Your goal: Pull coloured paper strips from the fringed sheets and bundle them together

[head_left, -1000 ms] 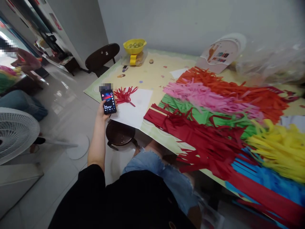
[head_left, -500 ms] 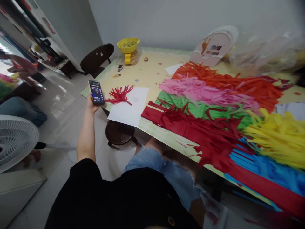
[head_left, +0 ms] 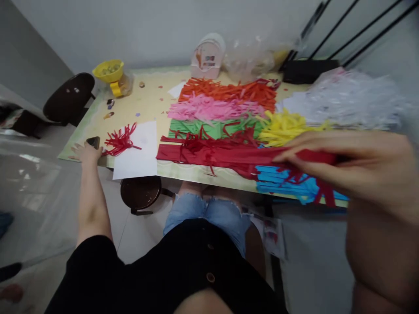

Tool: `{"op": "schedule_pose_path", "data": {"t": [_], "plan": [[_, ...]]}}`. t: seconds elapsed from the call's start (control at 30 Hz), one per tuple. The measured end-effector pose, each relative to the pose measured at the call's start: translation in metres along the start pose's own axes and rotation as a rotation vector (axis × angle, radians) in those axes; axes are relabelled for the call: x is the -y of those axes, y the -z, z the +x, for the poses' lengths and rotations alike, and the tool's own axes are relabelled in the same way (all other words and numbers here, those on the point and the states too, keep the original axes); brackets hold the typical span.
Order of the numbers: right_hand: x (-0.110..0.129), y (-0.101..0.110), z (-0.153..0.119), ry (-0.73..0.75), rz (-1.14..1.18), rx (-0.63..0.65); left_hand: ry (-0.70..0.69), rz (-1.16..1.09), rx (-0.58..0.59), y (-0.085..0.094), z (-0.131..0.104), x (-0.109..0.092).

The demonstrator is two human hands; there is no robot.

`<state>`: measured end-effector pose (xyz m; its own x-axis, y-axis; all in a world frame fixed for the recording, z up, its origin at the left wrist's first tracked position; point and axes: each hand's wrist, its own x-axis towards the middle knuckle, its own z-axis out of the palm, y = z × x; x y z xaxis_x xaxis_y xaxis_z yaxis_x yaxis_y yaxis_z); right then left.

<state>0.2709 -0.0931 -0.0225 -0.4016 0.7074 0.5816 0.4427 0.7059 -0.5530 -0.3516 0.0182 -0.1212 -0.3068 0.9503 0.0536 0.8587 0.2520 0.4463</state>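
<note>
At the table's left edge my left hand [head_left: 87, 153] has its fingers spread, touching or just beside a dark phone [head_left: 93, 142], which is partly hidden by the hand. My right hand [head_left: 366, 168], large and close to the camera, pinches a long red fringed paper strip [head_left: 216, 155] between thumb and fingers. The strip stretches leftward over the table's front, its right end hidden by the hand. A small bunch of red paper fringe [head_left: 121, 139] lies on a white sheet [head_left: 140, 159] right of my left hand.
Orange fringe [head_left: 225, 90], pink fringe [head_left: 212, 108], green fringe [head_left: 216, 127], yellow fringe [head_left: 288, 124] and blue fringe [head_left: 278, 181] cover the table. Behind stand a yellow scale [head_left: 113, 77], a white-and-pink cap [head_left: 207, 56] and plastic bags [head_left: 353, 98]. A brown stool [head_left: 140, 192] sits below.
My view has swung right. My left hand has lowered the phone from mid-air to the table edge and spread its fingers. My right hand has come into view, gripping the red strip.
</note>
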Motion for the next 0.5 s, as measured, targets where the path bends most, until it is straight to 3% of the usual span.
{"op": "schedule_pose_path", "data": {"t": [0.07, 0.1, 0.13, 0.17, 0.27, 0.3, 0.37, 0.5], "plan": [[0.004, -0.006, 0.020, 0.078, 0.054, 0.056, -0.196, -0.121, -0.246, -0.002, -0.010, -0.060], [0.005, -0.009, 0.027, 0.103, 0.077, 0.074, -0.350, -0.203, -0.266, -0.005, -0.023, -0.098], [0.007, -0.012, 0.033, 0.121, 0.093, 0.081, -0.510, -0.314, -0.201, -0.009, -0.040, -0.138], [0.007, -0.015, 0.037, 0.138, 0.102, 0.087, -0.647, -0.412, -0.051, -0.014, -0.060, -0.179], [0.007, -0.018, 0.039, 0.172, 0.108, 0.085, -0.894, -0.549, 0.503, -0.026, -0.115, -0.279], [0.006, -0.018, 0.038, 0.173, 0.100, 0.080, -0.919, -0.568, 0.620, -0.029, -0.126, -0.299], [0.005, -0.016, 0.033, 0.146, 0.081, 0.069, -0.925, -0.600, 0.759, -0.032, -0.137, -0.321], [-0.005, -0.014, 0.022, 0.032, 0.071, 0.052, -0.857, -0.715, 0.819, -0.038, -0.130, -0.323]]}}
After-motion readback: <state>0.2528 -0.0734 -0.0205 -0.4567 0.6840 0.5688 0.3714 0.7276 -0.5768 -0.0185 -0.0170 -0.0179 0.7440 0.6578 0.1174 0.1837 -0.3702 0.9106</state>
